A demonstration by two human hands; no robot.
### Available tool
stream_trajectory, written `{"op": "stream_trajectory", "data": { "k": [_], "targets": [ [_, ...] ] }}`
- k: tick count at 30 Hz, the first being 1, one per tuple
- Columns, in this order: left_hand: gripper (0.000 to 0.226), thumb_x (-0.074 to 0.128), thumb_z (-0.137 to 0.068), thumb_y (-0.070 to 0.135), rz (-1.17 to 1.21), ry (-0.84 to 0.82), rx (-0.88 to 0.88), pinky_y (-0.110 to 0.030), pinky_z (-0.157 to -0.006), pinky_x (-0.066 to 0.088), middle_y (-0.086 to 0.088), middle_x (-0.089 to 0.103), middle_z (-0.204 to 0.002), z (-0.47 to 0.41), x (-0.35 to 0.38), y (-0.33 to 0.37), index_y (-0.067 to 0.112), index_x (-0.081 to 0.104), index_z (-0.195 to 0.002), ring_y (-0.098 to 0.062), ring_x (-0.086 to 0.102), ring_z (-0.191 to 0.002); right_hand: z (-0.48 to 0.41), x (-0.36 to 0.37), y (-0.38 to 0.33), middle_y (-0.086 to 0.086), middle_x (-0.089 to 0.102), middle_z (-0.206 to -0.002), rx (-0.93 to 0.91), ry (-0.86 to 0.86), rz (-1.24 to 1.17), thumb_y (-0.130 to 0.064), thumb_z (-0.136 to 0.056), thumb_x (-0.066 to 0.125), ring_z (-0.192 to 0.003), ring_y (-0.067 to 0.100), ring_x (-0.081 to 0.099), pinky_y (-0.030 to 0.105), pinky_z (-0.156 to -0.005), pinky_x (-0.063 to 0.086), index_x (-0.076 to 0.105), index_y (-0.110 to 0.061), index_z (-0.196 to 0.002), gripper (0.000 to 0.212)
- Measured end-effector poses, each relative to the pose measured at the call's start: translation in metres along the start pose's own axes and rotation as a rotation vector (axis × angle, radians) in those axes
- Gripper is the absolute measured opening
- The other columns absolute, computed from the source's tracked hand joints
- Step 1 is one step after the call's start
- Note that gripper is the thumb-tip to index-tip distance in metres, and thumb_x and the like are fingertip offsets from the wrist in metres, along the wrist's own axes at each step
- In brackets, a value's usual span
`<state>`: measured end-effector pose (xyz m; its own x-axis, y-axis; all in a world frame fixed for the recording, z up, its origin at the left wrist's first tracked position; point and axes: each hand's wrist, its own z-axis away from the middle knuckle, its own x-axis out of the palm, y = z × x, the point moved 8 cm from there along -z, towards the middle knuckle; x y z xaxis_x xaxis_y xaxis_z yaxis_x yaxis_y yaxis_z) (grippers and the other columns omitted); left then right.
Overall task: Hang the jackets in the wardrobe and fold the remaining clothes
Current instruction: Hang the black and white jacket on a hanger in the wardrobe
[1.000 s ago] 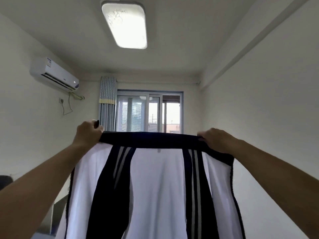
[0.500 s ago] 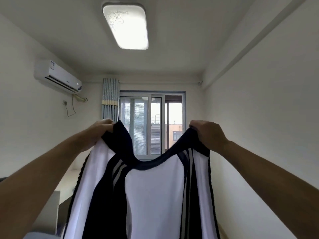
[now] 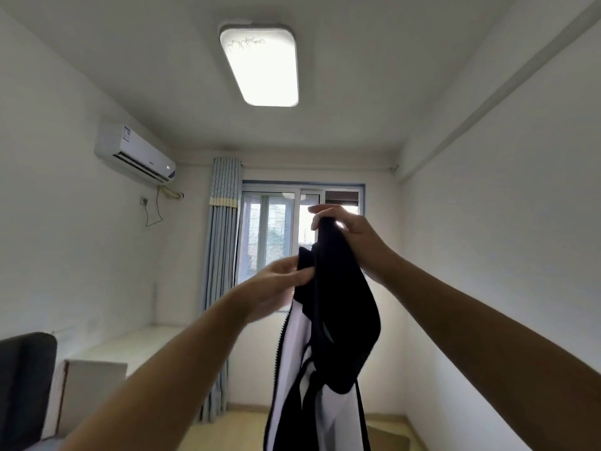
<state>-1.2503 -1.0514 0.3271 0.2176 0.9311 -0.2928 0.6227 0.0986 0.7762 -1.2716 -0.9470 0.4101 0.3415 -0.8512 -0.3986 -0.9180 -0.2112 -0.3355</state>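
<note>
While aloft, jacket point(image 3: 338, 307) before window point(image 3: 270, 229).

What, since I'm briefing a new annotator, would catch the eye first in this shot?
The navy and white jacket hangs bunched at centre, gripped at its top by the right hand and pinched just below by the left hand. Above it a lit ceiling light glows. An air conditioner sits high on the left wall, near the curtained window.

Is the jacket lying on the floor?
No, the left hand and the right hand hold the jacket up in the air, in front of the window.
</note>
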Motion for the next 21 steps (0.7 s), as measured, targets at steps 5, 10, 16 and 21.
{"op": "stream_trajectory", "data": {
  "k": [5,10,16,21],
  "targets": [
    [0.025,0.062,-0.086,0.01,0.024,0.273,0.034,-0.037,-0.083,0.054,-0.015,0.069,-0.099,-0.006,-0.01,-0.011,0.001,0.064,-0.109,-0.03,0.063,-0.095,0.007,-0.02,0.024,-0.001,0.065,-0.108,0.193,-0.14,0.16,-0.001,-0.091,0.056,-0.101,0.006,0.061,0.02,-0.086,0.051,0.07,-0.008,-0.094,0.015],
    [0.008,0.066,-0.085,0.007,-0.279,0.56,-0.028,-0.04,-0.084,0.055,-0.017,0.071,-0.091,-0.011,-0.031,-0.009,0.002,0.069,-0.092,-0.026,0.067,-0.085,0.018,-0.05,0.024,-0.01,0.07,-0.081,0.272,0.024,0.389,-0.008,-0.093,0.053,-0.067,0.007,0.058,0.018,-0.067,0.045,0.07,-0.017,-0.098,0.019],
    [0.008,0.068,-0.083,0.01,-0.428,0.6,0.003,-0.042,-0.081,0.055,-0.017,0.069,-0.088,-0.027,-0.022,0.014,0.003,0.069,-0.086,-0.029,0.066,-0.084,0.053,-0.01,0.045,0.003,0.065,-0.065,0.847,-0.39,0.175,-0.014,-0.097,0.052,-0.045,0.008,0.049,0.016,-0.043,0.04,0.059,-0.01,-0.112,0.018],
    [0.009,0.065,-0.088,0.014,-0.443,0.468,-0.034,-0.034,-0.082,0.053,-0.011,0.07,-0.09,-0.026,-0.028,0.025,0.014,0.074,-0.089,-0.019,0.063,-0.085,0.059,-0.011,0.066,0.018,0.07,-0.082,0.96,-0.178,-0.195,-0.013,-0.094,0.042,-0.073,0.028,0.07,0.033,-0.066,0.058,0.06,0.001,-0.09,0.023]
  ]
}}
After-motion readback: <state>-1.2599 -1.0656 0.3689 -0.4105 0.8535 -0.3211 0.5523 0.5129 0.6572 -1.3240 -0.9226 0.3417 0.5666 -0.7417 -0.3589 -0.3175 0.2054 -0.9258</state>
